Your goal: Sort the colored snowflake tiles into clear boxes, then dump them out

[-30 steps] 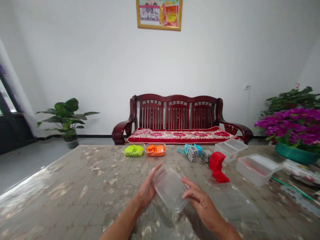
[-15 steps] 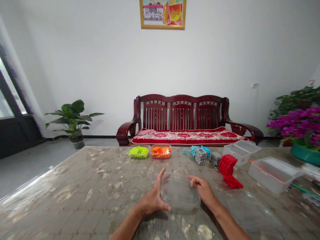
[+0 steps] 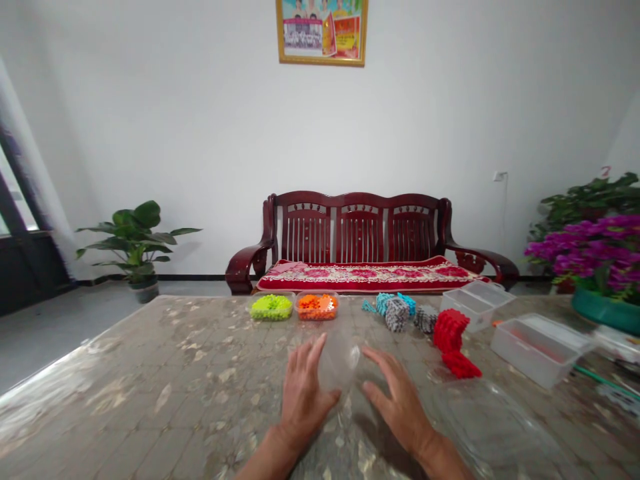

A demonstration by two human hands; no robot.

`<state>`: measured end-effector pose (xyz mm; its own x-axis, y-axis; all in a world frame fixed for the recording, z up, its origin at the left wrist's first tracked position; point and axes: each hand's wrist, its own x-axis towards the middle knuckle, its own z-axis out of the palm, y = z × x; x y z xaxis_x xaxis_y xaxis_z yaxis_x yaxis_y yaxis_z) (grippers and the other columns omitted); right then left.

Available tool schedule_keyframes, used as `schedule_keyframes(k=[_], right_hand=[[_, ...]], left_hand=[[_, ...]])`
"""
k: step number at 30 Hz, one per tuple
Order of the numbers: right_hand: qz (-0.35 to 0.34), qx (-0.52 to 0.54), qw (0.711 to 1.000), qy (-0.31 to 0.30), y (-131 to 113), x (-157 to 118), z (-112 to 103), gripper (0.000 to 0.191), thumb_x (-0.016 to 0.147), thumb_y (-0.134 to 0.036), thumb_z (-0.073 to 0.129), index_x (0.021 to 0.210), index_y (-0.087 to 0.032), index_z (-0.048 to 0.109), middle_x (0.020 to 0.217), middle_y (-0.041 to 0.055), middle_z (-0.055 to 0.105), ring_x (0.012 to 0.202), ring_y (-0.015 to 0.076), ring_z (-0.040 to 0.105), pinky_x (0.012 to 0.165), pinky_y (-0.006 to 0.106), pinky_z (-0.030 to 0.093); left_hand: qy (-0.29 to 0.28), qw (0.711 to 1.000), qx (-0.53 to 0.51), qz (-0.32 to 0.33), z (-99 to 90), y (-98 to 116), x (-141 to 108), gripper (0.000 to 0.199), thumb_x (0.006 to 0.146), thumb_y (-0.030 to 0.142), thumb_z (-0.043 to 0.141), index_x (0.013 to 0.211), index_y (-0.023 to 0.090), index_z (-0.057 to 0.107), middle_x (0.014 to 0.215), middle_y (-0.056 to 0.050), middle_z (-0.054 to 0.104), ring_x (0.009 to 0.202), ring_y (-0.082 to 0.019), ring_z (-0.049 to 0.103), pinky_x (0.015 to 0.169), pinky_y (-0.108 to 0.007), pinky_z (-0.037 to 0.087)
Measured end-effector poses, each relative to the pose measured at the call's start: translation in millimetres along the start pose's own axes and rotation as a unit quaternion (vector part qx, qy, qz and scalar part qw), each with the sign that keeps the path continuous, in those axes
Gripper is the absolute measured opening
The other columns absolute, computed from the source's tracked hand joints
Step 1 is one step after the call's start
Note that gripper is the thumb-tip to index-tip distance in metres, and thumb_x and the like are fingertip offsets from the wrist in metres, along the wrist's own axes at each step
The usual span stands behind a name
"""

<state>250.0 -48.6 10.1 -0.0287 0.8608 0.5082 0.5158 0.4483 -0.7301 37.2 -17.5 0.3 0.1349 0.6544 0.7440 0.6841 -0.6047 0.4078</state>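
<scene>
Single head-worn view, looking forward and down across the near table (image 3: 150, 387), bench (image 3: 359, 199) and wall (image 3: 425, 120) beyond

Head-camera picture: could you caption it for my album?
Between left hand and right hand, a blurred clear container; beyond it, yellow-green pieces and orange pieces.

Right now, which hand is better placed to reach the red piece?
Likely the right hand: it is nearer the red piece, with its thumb and fingers spread apart. The left hand is farther off, on the other side of the blurred clear container.
</scene>
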Motion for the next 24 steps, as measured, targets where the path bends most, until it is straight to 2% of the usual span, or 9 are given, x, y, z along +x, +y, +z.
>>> schedule_keyframes(k=[2, 4, 7, 9, 13, 15, 17, 20, 24], right_hand=[[-0.026, -0.032, 0.999, -0.028, -12, -6, 10, 0.062, 0.078, -0.029, 0.068, 0.139, -0.026, 0.053, 0.14, 0.0091, 0.059, 0.13, 0.0282, 0.053, 0.112, 0.049, 0.04], [-0.045, -0.043, 0.997, -0.045, -16, -9, 18, 0.066, 0.078, -0.024, 0.068, 0.142, -0.025, 0.049, 0.142, 0.01, 0.057, 0.13, 0.0272, 0.053, 0.111, 0.048, 0.043], [-0.094, -0.032, 0.992, -0.074, -10, -10, 15, 0.049, 0.089, -0.021, 0.056, 0.138, -0.026, 0.051, 0.138, 0.0093, 0.06, 0.128, 0.0229, 0.055, 0.11, 0.044, 0.044], [-0.125, -0.019, 0.987, -0.097, -4, -9, 6, 0.04, 0.095, -0.022, 0.048, 0.134, -0.026, 0.054, 0.134, 0.0081, 0.063, 0.126, 0.0209, 0.056, 0.11, 0.042, 0.044], [-0.106, 0.0, 0.989, -0.1, -1, -10, -10, 0.034, 0.096, -0.022, 0.045, 0.127, -0.025, 0.058, 0.124, 0.0067, 0.067, 0.117, 0.0194, 0.062, 0.102, 0.036, 0.05], [-0.106, -0.006, 0.99, -0.094, -3, -12, -11, 0.032, 0.095, -0.023, 0.048, 0.125, -0.024, 0.058, 0.121, 0.0063, 0.068, 0.113, 0.0192, 0.064, 0.098, 0.034, 0.052], [-0.138, -0.026, 0.987, -0.08, -5, -13, -9, 0.029, 0.095, -0.025, 0.052, 0.123, -0.024, 0.058, 0.118, 0.006, 0.069, 0.11, 0.0192, 0.065, 0.097, 0.034, 0.052], [-0.221, -0.068, 0.973, -0.025, -7, -12, -6, 0.024, 0.096, -0.029, 0.055, 0.119, -0.024, 0.059, 0.113, 0.0061, 0.071, 0.108, 0.0192, 0.065, 0.097, 0.034, 0.052], [-0.286, -0.15, 0.946, 0.02, -9, -8, -7, 0.024, 0.098, -0.029, 0.053, 0.119, -0.023, 0.061, 0.109, 0.0069, 0.071, 0.105, 0.021, 0.064, 0.095, 0.038, 0.052]], left_hand=[[-0.016, 0.996, 0.067, 0.062, -1.6, 10, -7, 0.091, 0.069, 0.013, 0.074, 0.15, 0.025, 0.034, 0.142, -0.014, 0.049, 0.126, -0.035, 0.048, 0.106, -0.053, 0.04], [-0.031, 0.989, 0.089, 0.114, -2.2, 19, -14, 0.084, 0.076, 0.017, 0.072, 0.151, 0.023, 0.033, 0.143, -0.016, 0.049, 0.125, -0.034, 0.05, 0.104, -0.05, 0.042], [-0.068, 0.975, 0.042, 0.209, -4.0, 25, -18, 0.075, 0.088, 0.029, 0.065, 0.153, 0.02, 0.028, 0.137, -0.017, 0.055, 0.121, -0.029, 0.055, 0.1, -0.042, 0.046], [-0.072, 0.969, 0.015, 0.238, -7.5, 24, -15, 0.071, 0.093, 0.039, 0.06, 0.153, 0.018, 0.027, 0.13, -0.015, 0.06, 0.117, -0.027, 0.057, 0.097, -0.038, 0.048], [-0.037, 0.979, 0.056, 0.195, -18.1, 17, 1, 0.058, 0.093, 0.051, 0.058, 0.142, 0.021, 0.045, 0.128, -0.014, 0.061, 0.117, -0.031, 0.055, 0.101, -0.046, 0.041], [-0.05, 0.978, 0.067, 0.191, -22.1, 15, 9, 0.036, 0.096, 0.043, 0.055, 0.126, 0.024, 0.057, 0.116, -0.009, 0.065, 0.11, -0.029, 0.056, 0.106, -0.049, 0.034], [-0.061, 0.978, 0.061, 0.192, -23.7, 15, 13, 0.021, 0.1, 0.037, 0.049, 0.11, 0.025, 0.063, 0.098, -0.004, 0.067, 0.097, -0.025, 0.058, 0.105, -0.047, 0.033], [-0.068, 0.979, 0.052, 0.188, -22.5, 15, 13, 0.025, 0.101, 0.04, 0.046, 0.095, 0.023, 0.064, 0.087, -0.003, 0.065, 0.086, -0.023, 0.056, 0.088, -0.039, 0.039], [-0.069, 0.981, 0.053, 0.175, -20.2, 13, 8, 0.027, 0.101, 0.042, 0.047, 0.091, 0.023, 0.063, 0.087, -0.003, 0.065, 0.083, -0.022, 0.054, 0.075, -0.034, 0.037]])
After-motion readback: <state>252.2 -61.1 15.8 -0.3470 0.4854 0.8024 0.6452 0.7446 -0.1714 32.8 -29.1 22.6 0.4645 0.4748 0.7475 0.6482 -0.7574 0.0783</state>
